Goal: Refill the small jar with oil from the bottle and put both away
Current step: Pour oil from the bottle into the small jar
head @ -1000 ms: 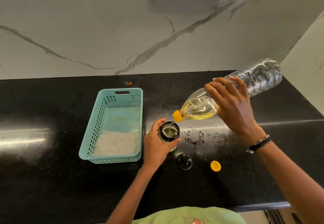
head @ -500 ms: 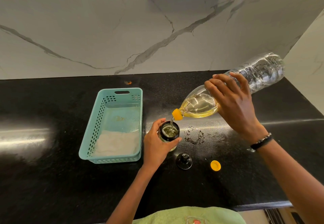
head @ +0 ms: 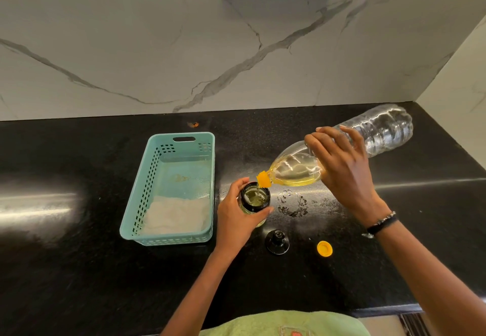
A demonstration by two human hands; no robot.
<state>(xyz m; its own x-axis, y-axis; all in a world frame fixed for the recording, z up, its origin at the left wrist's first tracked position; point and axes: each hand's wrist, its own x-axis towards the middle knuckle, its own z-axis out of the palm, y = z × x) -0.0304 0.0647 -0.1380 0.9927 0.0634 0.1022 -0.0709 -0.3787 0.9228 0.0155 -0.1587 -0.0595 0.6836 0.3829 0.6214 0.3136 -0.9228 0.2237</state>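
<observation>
Left hand (head: 238,217): grip wrapped round the small jar (head: 255,200), thumb on the far side and fingers curled across the near side. The jar stands upright on the black counter (head: 79,270), about midway between the back wall and the front edge, just right of the basket (head: 131,227). Its mouth is uncovered and pale liquid shows inside.

Right hand (head: 344,170): grip closed over the shoulder of the clear plastic bottle (head: 381,130), fingers draped across the top. The bottle is held off the counter, tilted with its base raised toward the right rear corner and its orange neck directly over the jar's mouth. Yellow oil (head: 294,175) is pooled in the lower neck end; a thin stream runs into the jar.

A black lid (head: 277,242) lies on the counter just in front of the jar. An orange cap (head: 324,249) lies to its right, apart from it.

The teal basket holds a white cloth (head: 175,217) at its near end. Oily smears (head: 292,202) mark the counter right of the jar. A dark bracelet (head: 381,225) sits on the right wrist.
</observation>
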